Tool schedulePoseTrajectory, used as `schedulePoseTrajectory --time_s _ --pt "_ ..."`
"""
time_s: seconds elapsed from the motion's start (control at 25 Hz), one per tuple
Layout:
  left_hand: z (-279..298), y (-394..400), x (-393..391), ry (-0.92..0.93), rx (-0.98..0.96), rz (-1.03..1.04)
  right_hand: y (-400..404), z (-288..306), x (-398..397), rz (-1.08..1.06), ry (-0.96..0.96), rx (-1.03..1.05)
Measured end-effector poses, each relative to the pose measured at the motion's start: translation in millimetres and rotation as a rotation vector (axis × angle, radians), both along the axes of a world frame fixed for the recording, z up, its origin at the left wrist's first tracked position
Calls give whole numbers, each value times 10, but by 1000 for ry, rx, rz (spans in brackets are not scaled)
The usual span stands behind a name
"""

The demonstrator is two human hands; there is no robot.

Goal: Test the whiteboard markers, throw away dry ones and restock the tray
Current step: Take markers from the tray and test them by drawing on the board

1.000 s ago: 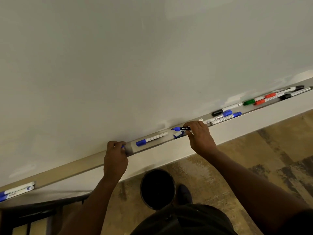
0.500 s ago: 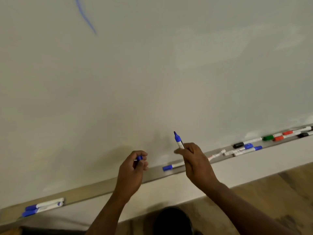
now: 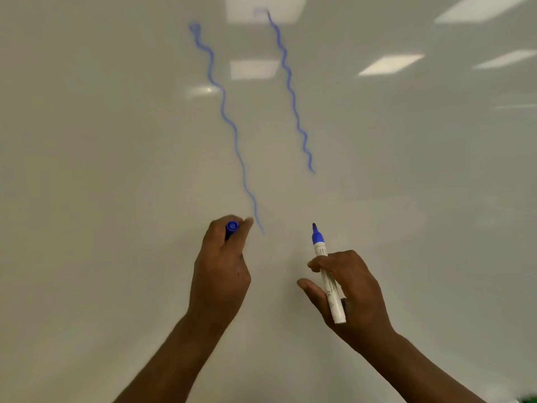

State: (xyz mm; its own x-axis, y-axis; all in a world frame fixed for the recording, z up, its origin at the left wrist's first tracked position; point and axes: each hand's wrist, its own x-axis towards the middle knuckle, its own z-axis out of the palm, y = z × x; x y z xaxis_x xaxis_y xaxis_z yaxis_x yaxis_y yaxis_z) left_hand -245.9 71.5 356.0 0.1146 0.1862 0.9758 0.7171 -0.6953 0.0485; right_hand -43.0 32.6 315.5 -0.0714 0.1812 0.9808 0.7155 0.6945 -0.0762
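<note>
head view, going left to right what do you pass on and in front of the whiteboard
left wavy blue line → left hand holding the blue cap → right wavy blue line → uncapped blue marker → right hand holding it

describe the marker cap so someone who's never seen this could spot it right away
Start at the whiteboard with two wavy blue lines. Below the left line is the left hand. The cap is the small blue piece gripped at its top, unlike the long white marker held in the right hand.
</note>
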Motion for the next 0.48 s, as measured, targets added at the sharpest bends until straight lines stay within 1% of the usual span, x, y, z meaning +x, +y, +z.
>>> schedulePoseTrajectory --time_s 0.08,0.16,0.2,0.28,0.36,0.48 --pt "452 89 -80 4 85 46 13 441 -72 24 -26 103" --pt "872 132 -152 14 143 87 18 894 -146 58 0 169" --pt "1055 147 -187 19 161 104 14 1113 -192 80 48 161" --pt "1405 167 -262 36 177 150 26 1554 -274 170 201 60" --pt "1733 177 -349 66 168 236 71 1984 -338 243 314 4" --pt "2136 201 -442 112 147 384 171 2509 -440 208 327 73"
